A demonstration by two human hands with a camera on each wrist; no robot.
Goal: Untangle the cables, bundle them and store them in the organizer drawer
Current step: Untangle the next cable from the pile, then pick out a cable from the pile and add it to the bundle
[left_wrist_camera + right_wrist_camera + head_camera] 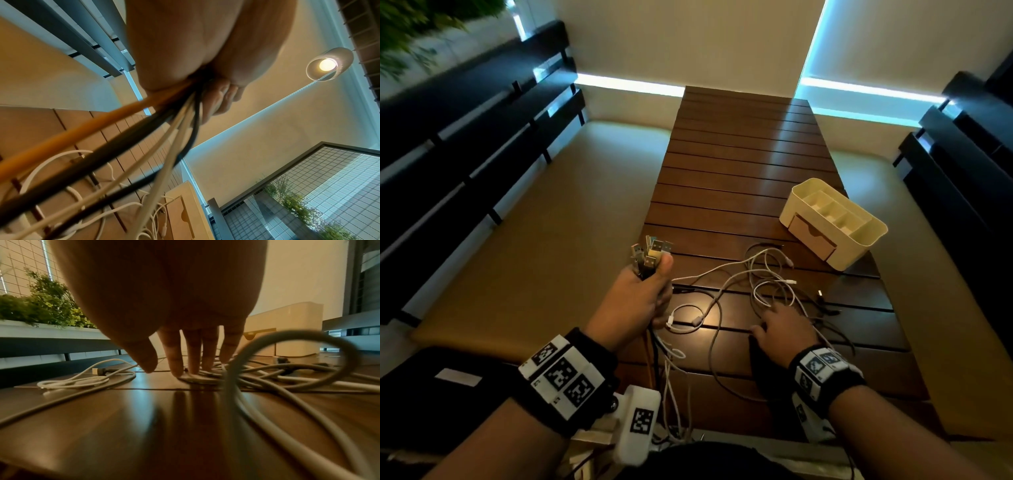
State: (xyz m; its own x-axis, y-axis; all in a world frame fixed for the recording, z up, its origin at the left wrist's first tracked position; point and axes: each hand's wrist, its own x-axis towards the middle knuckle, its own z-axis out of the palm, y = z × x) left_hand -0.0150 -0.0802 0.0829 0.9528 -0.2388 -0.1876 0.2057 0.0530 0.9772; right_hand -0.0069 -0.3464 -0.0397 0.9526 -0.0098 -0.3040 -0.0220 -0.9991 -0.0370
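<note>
Left hand (635, 298) grip fisted round cables (726, 301); right hand (174, 313) fingers straight on cables, seen only wrist-side.

A lounge or café-style seating nook is showing here. Cushioned benches (544, 219) are flanking a slatted wooden counter (739, 164), with planter greenery (47, 305) sitting behind.

Dark brown slatted wooden counter (739, 164), tan cushioned bench (551, 212) alongside. Lit white cylindrical ceiling lamp (329, 64) overhead. Green leafy plants (47, 305) beside wire-grid window.

The dark slatted wooden counter (739, 164) carries loose tangled cables (763, 284) near its front and a cream organizer (859, 253) at right.
</note>
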